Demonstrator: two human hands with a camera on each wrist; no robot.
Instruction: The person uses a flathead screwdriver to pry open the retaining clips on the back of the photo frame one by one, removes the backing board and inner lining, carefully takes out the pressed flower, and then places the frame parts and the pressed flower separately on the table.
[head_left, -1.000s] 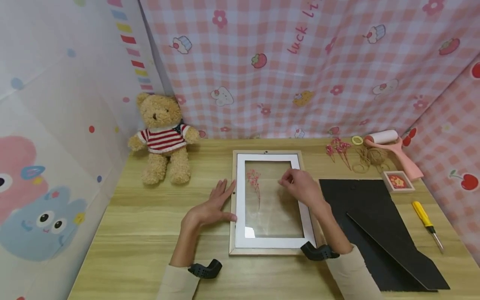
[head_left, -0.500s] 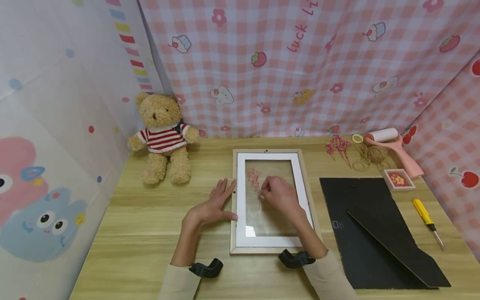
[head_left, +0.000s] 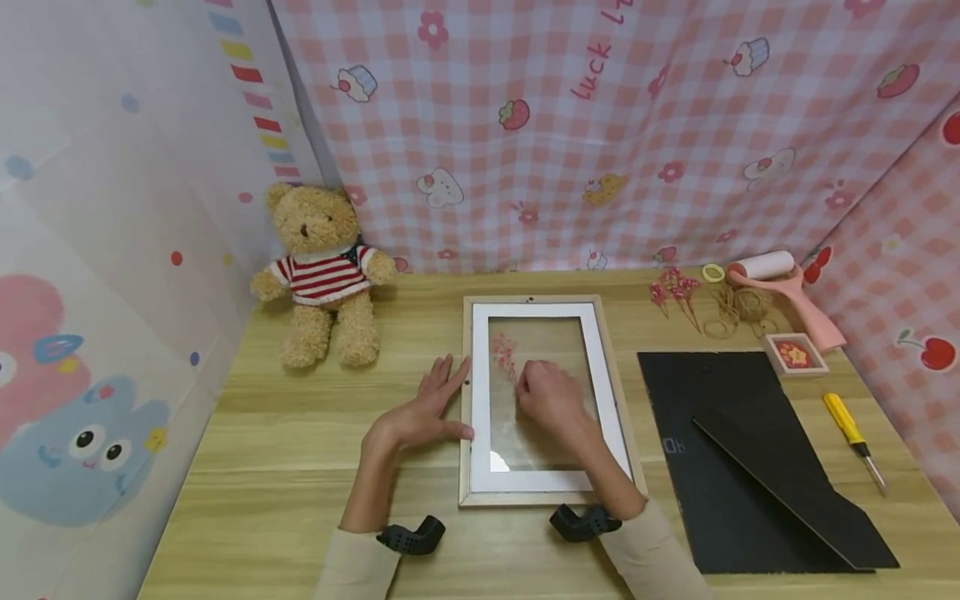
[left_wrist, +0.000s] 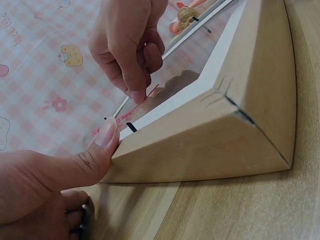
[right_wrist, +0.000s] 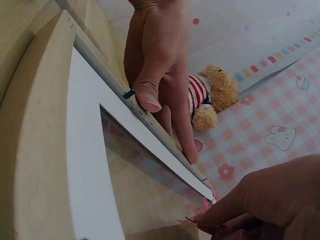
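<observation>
A wooden picture frame with a white mat and a clear pane lies flat on the table. On the pane, towards the upper left, is a sprig of small pink flowers. My right hand pinches its thin stem between thumb and finger, low over the pane. Fingers spread, my left hand rests against the frame's left side; in the left wrist view its thumb presses the wooden edge. The lower stem is hidden by my right hand in the head view.
Right of the frame lies a black backing board with a stand leg. Beyond are a yellow screwdriver, a small box, twine, more pink flowers and a lint roller. A teddy bear sits back left.
My right hand has moved left across the pane from its right half and taken the flower stem between its fingertips. The left hand stays at the frame's side.
</observation>
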